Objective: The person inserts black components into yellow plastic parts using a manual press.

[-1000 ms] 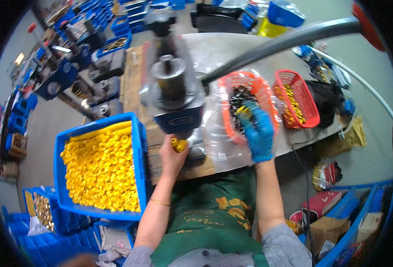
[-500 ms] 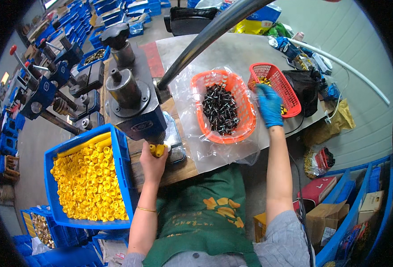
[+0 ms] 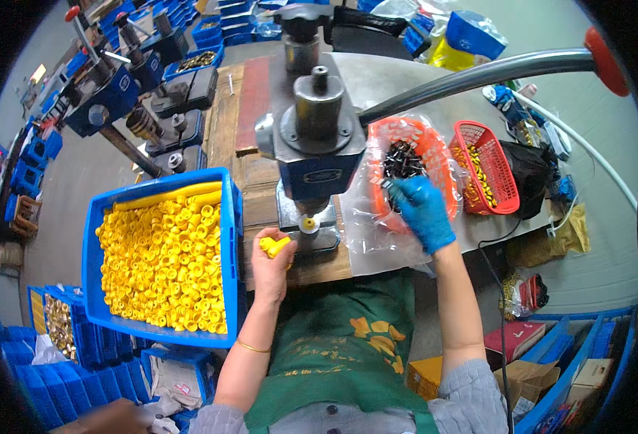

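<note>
While my bare left hand (image 3: 268,273) grasps small yellow plastic caps (image 3: 274,247) just before the blue-and-grey metal press (image 3: 320,137), my blue-gloved right hand (image 3: 424,213) pinches a small dark metal piece (image 3: 387,185) over an orange plastic basket (image 3: 442,153). Blue rectangular plastic crate (image 3: 230,253) of caps, left.

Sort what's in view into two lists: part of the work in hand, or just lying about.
Likely in use:
left hand, holding yellow pieces
gloved right hand, at dark parts in an orange basket
press
blue bin of yellow caps
red basket

Apparently lying about:
black bag
cardboard box
black chair
</note>
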Motion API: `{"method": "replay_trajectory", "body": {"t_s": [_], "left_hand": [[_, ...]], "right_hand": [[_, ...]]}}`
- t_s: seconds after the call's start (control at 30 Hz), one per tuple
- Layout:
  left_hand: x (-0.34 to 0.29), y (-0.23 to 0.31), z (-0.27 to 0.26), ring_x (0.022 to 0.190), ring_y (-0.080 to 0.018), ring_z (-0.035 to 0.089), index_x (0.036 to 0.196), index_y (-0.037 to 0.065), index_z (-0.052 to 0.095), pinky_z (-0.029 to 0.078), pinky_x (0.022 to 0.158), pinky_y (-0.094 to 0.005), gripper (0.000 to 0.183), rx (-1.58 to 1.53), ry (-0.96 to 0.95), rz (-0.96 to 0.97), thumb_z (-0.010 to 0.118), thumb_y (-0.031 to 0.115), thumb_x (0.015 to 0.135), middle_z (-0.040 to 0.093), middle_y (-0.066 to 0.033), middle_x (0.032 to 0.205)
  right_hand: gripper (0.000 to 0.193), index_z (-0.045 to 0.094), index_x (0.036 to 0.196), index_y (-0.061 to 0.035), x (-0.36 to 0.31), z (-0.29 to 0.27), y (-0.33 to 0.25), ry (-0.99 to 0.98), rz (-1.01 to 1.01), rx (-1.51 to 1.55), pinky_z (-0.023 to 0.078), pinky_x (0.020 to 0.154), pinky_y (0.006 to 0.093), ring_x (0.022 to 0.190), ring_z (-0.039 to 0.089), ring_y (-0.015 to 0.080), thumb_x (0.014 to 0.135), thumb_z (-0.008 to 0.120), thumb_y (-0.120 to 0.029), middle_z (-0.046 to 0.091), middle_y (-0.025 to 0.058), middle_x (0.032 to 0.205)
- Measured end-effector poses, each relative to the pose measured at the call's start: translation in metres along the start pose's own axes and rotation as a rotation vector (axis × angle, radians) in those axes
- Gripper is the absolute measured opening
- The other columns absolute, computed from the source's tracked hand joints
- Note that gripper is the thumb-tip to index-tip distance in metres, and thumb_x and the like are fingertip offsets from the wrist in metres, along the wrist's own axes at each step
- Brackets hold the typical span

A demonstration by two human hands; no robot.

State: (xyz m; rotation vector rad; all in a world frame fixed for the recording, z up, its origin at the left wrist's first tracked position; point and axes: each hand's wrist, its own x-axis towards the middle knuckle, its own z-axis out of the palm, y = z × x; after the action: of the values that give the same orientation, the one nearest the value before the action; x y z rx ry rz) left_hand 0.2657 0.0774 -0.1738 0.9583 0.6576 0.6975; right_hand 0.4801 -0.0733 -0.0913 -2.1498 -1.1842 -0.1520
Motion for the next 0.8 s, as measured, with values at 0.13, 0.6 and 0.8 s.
{"method": "replay_trajectory", "body": {"t_s": [0.13,0.6,0.8], "left_hand": [[-0.005,0.002,0.007,0.060,-0.0069,0.046,0.100,0.008,0.044,0.039,0.050,-0.0179,0.037,-0.101,0.018,-0.071,0.062,-0.006,0.071,0.050,-0.0011,0.081],[-0.018,-0.001,-0.006,0.065,-0.0075,0.048,0.103,0.008,0.042,0.040,0.055,-0.0185,0.039,-0.053,0.001,-0.062,0.062,-0.004,0.072,0.051,-0.0016,0.083],[-0.017,-0.008,-0.004,0.068,-0.0072,0.049,0.102,0.008,0.044,0.041,0.056,-0.0174,0.039,-0.012,-0.007,-0.048,0.064,-0.003,0.071,0.050,-0.0005,0.084]], "right_hand": [[0.013,0.064,0.080,-0.0059,-0.027,0.054,-0.043,-0.239,0.015,0.333,0.045,0.056,0.0336,0.063,0.058,0.0299,0.076,0.061,-0.018,0.059,0.0155,0.070],[0.014,0.060,0.081,-0.0052,-0.003,0.107,-0.058,-0.328,0.089,0.264,0.044,0.064,0.0422,0.073,0.055,0.0359,0.076,0.057,-0.018,0.057,0.0184,0.078],[0.021,0.059,0.084,-0.0058,-0.016,0.115,-0.044,-0.290,0.020,0.088,0.045,0.064,0.0412,0.077,0.055,0.0361,0.075,0.057,-0.025,0.058,0.0187,0.081]]}}
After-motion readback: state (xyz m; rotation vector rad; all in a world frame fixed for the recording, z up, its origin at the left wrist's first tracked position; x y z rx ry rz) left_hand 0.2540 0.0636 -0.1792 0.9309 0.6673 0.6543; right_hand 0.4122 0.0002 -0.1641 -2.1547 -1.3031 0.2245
